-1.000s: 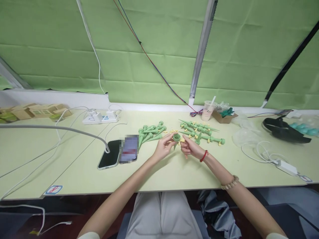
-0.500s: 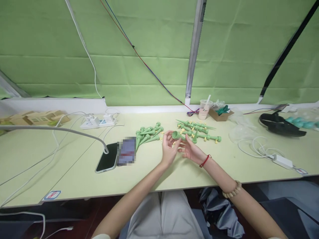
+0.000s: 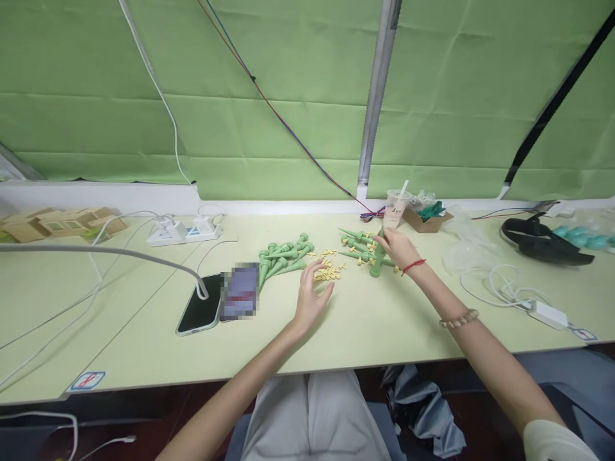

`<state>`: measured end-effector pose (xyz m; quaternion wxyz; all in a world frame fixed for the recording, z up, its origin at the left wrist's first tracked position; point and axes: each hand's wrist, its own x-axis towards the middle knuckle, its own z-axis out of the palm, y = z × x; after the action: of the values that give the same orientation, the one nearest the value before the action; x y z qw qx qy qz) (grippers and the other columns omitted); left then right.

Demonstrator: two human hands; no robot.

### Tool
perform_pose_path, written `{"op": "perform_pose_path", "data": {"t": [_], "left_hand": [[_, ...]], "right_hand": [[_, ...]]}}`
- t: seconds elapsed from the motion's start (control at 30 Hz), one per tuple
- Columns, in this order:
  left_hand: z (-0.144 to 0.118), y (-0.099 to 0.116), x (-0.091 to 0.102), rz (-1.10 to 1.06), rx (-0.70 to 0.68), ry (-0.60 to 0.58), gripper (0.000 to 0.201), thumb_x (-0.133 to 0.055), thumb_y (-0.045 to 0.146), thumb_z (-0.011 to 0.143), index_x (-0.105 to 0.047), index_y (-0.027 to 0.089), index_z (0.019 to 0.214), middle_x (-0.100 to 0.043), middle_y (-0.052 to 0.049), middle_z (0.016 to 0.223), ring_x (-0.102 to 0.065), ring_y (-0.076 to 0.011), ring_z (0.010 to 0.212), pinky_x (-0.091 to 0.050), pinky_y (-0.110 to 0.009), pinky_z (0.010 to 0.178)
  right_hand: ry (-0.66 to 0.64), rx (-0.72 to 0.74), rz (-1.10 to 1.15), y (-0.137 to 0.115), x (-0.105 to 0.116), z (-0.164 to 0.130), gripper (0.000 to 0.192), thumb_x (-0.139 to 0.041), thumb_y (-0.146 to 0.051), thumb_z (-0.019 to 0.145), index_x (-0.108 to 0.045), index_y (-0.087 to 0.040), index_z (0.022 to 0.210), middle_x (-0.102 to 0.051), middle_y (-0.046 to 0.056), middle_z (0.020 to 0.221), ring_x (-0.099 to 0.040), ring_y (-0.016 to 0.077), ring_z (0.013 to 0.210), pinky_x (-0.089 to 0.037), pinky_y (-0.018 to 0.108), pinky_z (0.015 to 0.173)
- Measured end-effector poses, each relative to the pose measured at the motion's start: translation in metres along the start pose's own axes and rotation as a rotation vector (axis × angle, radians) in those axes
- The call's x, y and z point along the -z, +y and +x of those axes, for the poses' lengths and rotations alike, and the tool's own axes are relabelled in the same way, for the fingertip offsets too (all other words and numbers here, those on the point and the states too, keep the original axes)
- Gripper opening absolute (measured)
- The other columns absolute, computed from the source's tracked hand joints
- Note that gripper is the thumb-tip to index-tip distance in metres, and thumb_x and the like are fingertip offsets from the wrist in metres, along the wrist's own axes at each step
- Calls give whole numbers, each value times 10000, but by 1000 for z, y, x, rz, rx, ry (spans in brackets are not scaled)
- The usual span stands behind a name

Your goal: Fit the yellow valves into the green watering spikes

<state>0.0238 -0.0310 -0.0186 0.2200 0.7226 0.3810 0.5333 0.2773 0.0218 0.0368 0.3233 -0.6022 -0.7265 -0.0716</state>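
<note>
My left hand hovers with curved, spread fingers beside a pile of small yellow plastic pieces, holding nothing that I can see. Farther right, my right hand is closed with its fingertips around a green cone-shaped piece; the fingers partly hide it. Behind and beside this hand lie several green cone pieces with yellow pieces attached. To the left of my left hand is a heap of loose green cone pieces.
A black phone and a blurred-out phone-like item lie left of the heap. At the back stand a drink cup and a cardboard box. A power strip, white cables, a charger and a black curved object also occupy the table.
My hands have separated. My right hand moved right with the green cone piece to the assembled ones; my left hand moved left and opened, and the yellow pile is now uncovered.
</note>
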Motion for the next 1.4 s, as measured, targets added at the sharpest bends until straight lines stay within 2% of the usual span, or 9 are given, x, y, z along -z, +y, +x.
{"op": "perform_pose_path", "data": {"t": [0.13, 0.27, 0.4, 0.5, 0.63, 0.83, 1.13, 1.27, 1.4], "left_hand": [[-1, -6, 19, 81, -8, 28, 270, -550, 212, 779, -490, 213, 1042, -525, -90, 1175, -448, -211, 1172, -358, -409, 969], [2, -10, 40, 159, -20, 61, 261, -557, 240, 779, -500, 208, 1031, -537, -85, 1142, -466, -205, 1140, -366, -381, 955], [13, -22, 66, 434, -24, 5, 203, -512, 252, 804, -554, 222, 1001, -586, -73, 1076, -502, -242, 1067, -341, -421, 924], [23, -40, 75, 710, -7, -120, 224, -437, 179, 813, -597, 208, 968, -604, -107, 1047, -510, -290, 1014, -325, -456, 881], [30, -62, 63, 806, 34, -166, 281, -414, 84, 750, -598, 143, 955, -615, -157, 946, -506, -319, 980, -347, -445, 839], [33, -70, 50, 527, 102, -74, 150, -467, 122, 746, -589, 168, 821, -603, -120, 874, -563, -271, 858, -411, -418, 790], [50, -53, 34, -477, 472, -43, 360, -599, 256, 706, -320, 193, 924, -632, -64, 887, -640, -138, 684, -489, -287, 632], [42, -47, 40, -565, 589, -142, 416, -588, 212, 678, -240, 218, 907, -642, -29, 897, -629, -118, 541, -452, -248, 529], [46, -46, 53, -499, 602, -58, 350, -555, 239, 684, -272, 215, 889, -604, 10, 863, -576, -85, 415, -356, -198, 403]], "right_hand": [[7, -74, 22, 7, -21, -13, 514, -230, -608, 858, -438, -201, 623, -537, 61, 656, -479, 168, 594, -359, 289, 586], [-17, -174, 37, 6, -14, -19, 495, -358, -623, 812, -548, -171, 749, -578, 61, 716, -501, 172, 617, -358, 282, 576], [326, -215, -6, -11, 7, -25, 485, -443, -541, 802, -515, -159, 1091, -576, 98, 949, -533, 198, 743, -379, 296, 612], [509, -109, 43, -38, 5, -34, 326, -394, -396, 851, -539, -152, 1010, -576, 102, 907, -540, 199, 777, -391, 303, 672], [42, 105, 155, -81, -28, -41, 203, -429, -308, 843, -596, -198, 876, -612, 51, 786, -566, 169, 729, -386, 267, 645], [-459, -10, 144, -97, -80, -31, 393, -681, -319, 673, -611, -220, 1046, -586, 87, 1074, -565, 219, 890, -412, 293, 685], [-298, 17, 391, -88, -111, -21, 151, -619, -235, 753, -662, -159, 877, -619, 66, 902, -525, 125, 649, -449, 289, 681], [-252, -67, 564, -82, -115, -21, 213, -683, -225, 684, -647, -150, 880, -632, 72, 918, -559, 128, 672, -481, 289, 683], [-285, -129, 608, -78, -113, -20, 407, -742, -258, 614, -624, -153, 989, -651, 71, 962, -585, 134, 678, -492, 292, 680]]}}
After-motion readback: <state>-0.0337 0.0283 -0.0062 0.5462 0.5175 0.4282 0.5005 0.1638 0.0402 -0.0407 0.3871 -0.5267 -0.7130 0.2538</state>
